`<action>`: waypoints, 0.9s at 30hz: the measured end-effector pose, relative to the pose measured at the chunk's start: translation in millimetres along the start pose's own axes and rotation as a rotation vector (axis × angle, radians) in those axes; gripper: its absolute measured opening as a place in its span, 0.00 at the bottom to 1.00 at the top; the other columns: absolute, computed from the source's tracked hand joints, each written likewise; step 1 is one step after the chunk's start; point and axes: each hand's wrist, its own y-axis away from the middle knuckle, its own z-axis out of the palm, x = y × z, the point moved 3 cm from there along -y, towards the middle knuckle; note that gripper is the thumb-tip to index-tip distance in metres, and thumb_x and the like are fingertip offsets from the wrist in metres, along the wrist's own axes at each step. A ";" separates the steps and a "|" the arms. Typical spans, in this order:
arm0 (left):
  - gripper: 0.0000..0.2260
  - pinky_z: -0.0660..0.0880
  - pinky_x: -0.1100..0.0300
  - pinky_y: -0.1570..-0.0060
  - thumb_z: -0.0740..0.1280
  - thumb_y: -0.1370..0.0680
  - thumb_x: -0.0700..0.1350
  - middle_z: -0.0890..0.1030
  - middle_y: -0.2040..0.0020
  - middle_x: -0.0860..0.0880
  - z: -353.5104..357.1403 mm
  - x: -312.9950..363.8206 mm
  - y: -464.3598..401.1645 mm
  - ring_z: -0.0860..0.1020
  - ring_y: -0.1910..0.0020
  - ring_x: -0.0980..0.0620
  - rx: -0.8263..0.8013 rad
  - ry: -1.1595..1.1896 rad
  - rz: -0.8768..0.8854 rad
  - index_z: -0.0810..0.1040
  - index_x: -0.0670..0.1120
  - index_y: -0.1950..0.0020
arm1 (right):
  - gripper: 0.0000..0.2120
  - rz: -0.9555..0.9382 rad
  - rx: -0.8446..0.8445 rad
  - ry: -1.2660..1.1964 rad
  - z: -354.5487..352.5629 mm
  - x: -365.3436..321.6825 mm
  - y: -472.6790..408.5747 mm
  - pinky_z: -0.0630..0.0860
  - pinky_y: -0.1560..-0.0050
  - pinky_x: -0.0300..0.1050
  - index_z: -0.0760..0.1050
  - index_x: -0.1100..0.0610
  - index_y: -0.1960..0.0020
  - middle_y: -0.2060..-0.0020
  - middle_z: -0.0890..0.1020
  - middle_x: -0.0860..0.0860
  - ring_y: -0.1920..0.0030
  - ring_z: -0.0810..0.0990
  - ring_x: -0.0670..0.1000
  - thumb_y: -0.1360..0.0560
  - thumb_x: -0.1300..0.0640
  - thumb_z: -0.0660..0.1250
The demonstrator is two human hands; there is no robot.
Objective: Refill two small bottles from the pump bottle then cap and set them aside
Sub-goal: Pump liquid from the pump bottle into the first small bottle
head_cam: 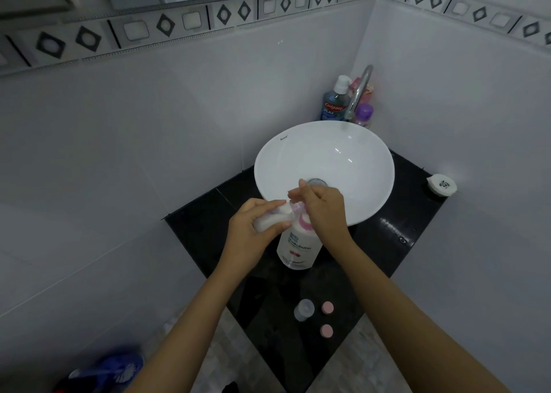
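A white pump bottle [298, 248] with a pink collar stands on the black counter [396, 243], just in front of the basin. My right hand [323, 206] rests on top of its pump head, fingers curled over it. My left hand [253, 222] grips a small clear bottle [275, 218], tilted with its mouth against the pink nozzle. White liquid shows inside that bottle. A second small clear bottle [304, 309] stands uncapped near the counter's front corner. Two pink caps [327, 307] [326, 330] lie beside it.
A white round basin [366, 166] with a chrome tap [359, 91] fills the back of the counter. A mouthwash bottle [335, 102] and a purple-capped bottle [363, 115] stand behind it. A white lidded tub [441, 184] sits at the right edge. Blue slippers [104, 374] lie on the floor.
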 end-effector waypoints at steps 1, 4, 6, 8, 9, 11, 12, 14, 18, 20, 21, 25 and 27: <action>0.16 0.74 0.72 0.50 0.73 0.30 0.41 0.77 0.48 0.52 -0.4 -0.2 -0.3 0.76 0.50 0.65 0.001 -0.001 0.000 0.79 0.51 0.43 | 0.17 -0.003 -0.004 0.004 1.5 0.5 0.8 0.72 0.60 0.23 0.84 0.64 0.54 0.61 0.84 0.53 0.61 0.80 0.41 0.20 0.55 0.60; 0.16 0.75 0.71 0.50 0.73 0.30 0.42 0.78 0.48 0.52 -0.5 -4.4 0.3 0.76 0.49 0.63 0.002 -0.019 -0.013 0.80 0.50 0.43 | 0.17 0.004 -0.023 0.010 5.5 6.6 2.6 0.71 0.57 0.23 0.83 0.63 0.52 0.60 0.83 0.51 0.59 0.80 0.41 0.20 0.56 0.58; 0.15 0.75 0.68 0.49 0.73 0.29 0.43 0.78 0.47 0.52 0.8 -8.9 1.5 0.76 0.48 0.63 -0.002 -0.040 -0.042 0.80 0.50 0.43 | 0.17 0.022 -0.032 0.009 7.6 12.0 4.6 0.72 0.54 0.28 0.83 0.63 0.52 0.59 0.84 0.51 0.58 0.79 0.41 0.19 0.56 0.58; 0.15 0.74 0.68 0.50 0.73 0.30 0.43 0.78 0.47 0.53 1.8 -11.2 3.6 0.76 0.48 0.64 -0.002 -0.042 -0.055 0.80 0.52 0.44 | 0.17 0.045 -0.046 0.004 9.5 15.7 6.9 0.72 0.52 0.33 0.84 0.62 0.52 0.57 0.85 0.54 0.58 0.79 0.42 0.19 0.56 0.58; 0.15 0.74 0.68 0.51 0.73 0.30 0.43 0.78 0.48 0.53 2.1 -10.6 4.8 0.76 0.49 0.64 0.000 -0.041 -0.055 0.80 0.54 0.45 | 0.17 0.055 -0.067 0.009 8.5 14.8 7.0 0.72 0.53 0.34 0.84 0.62 0.52 0.56 0.85 0.54 0.58 0.79 0.42 0.19 0.55 0.58; 0.15 0.75 0.71 0.51 0.73 0.30 0.42 0.77 0.48 0.53 2.6 -7.5 5.9 0.76 0.49 0.63 -0.002 -0.022 -0.049 0.79 0.56 0.45 | 0.17 0.075 -0.143 -0.020 3.5 9.0 4.5 0.74 0.51 0.34 0.83 0.62 0.49 0.54 0.85 0.54 0.54 0.81 0.46 0.20 0.54 0.58; 0.16 0.74 0.72 0.51 0.73 0.30 0.42 0.77 0.48 0.52 2.6 -5.2 5.9 0.76 0.49 0.63 -0.003 -0.005 -0.041 0.78 0.57 0.46 | 0.17 0.091 -0.170 -0.070 0.0 5.4 2.5 0.76 0.49 0.36 0.82 0.62 0.47 0.52 0.85 0.55 0.51 0.82 0.49 0.20 0.53 0.59; 0.16 0.74 0.73 0.50 0.73 0.30 0.41 0.77 0.48 0.51 2.9 -0.4 5.3 0.76 0.50 0.64 -0.002 0.009 -0.017 0.78 0.57 0.46 | 0.17 0.139 -0.154 -0.199 -4.3 -0.5 -1.1 0.78 0.46 0.44 0.81 0.64 0.46 0.52 0.85 0.58 0.50 0.83 0.54 0.20 0.53 0.59; 0.16 0.73 0.74 0.51 0.74 0.30 0.41 0.77 0.49 0.52 2.1 0.6 4.9 0.75 0.51 0.67 0.013 0.010 -0.001 0.78 0.54 0.45 | 0.18 0.192 -0.078 -0.227 1.9 2.6 -1.6 0.79 0.47 0.47 0.81 0.67 0.50 0.55 0.85 0.62 0.55 0.83 0.55 0.19 0.56 0.58; 0.16 0.74 0.73 0.50 0.74 0.30 0.42 0.77 0.48 0.52 0.5 -2.7 5.1 0.76 0.50 0.65 0.009 -0.011 -0.004 0.79 0.55 0.45 | 0.18 0.188 -0.070 -0.174 5.1 5.9 0.1 0.78 0.49 0.43 0.81 0.68 0.51 0.54 0.85 0.62 0.55 0.83 0.53 0.19 0.57 0.57; 0.16 0.74 0.72 0.50 0.74 0.30 0.42 0.78 0.48 0.52 0.3 -4.9 5.6 0.76 0.49 0.65 0.001 -0.022 -0.010 0.79 0.55 0.45 | 0.19 0.178 -0.064 -0.140 5.7 7.7 1.1 0.78 0.50 0.43 0.81 0.67 0.50 0.54 0.85 0.62 0.55 0.82 0.52 0.19 0.57 0.56; 0.16 0.74 0.70 0.50 0.74 0.30 0.43 0.77 0.46 0.50 1.3 -9.9 7.8 0.76 0.48 0.61 -0.011 -0.056 -0.045 0.79 0.53 0.44 | 0.18 0.174 -0.037 -0.070 9.3 16.9 6.3 0.78 0.46 0.51 0.82 0.65 0.50 0.54 0.85 0.58 0.53 0.81 0.52 0.19 0.56 0.56; 0.16 0.74 0.72 0.50 0.74 0.30 0.42 0.77 0.47 0.51 2.3 -7.6 8.5 0.76 0.49 0.62 -0.012 -0.037 -0.035 0.79 0.55 0.44 | 0.16 0.193 -0.038 -0.078 4.8 13.4 5.4 0.78 0.47 0.47 0.83 0.63 0.50 0.57 0.84 0.55 0.54 0.80 0.50 0.20 0.55 0.59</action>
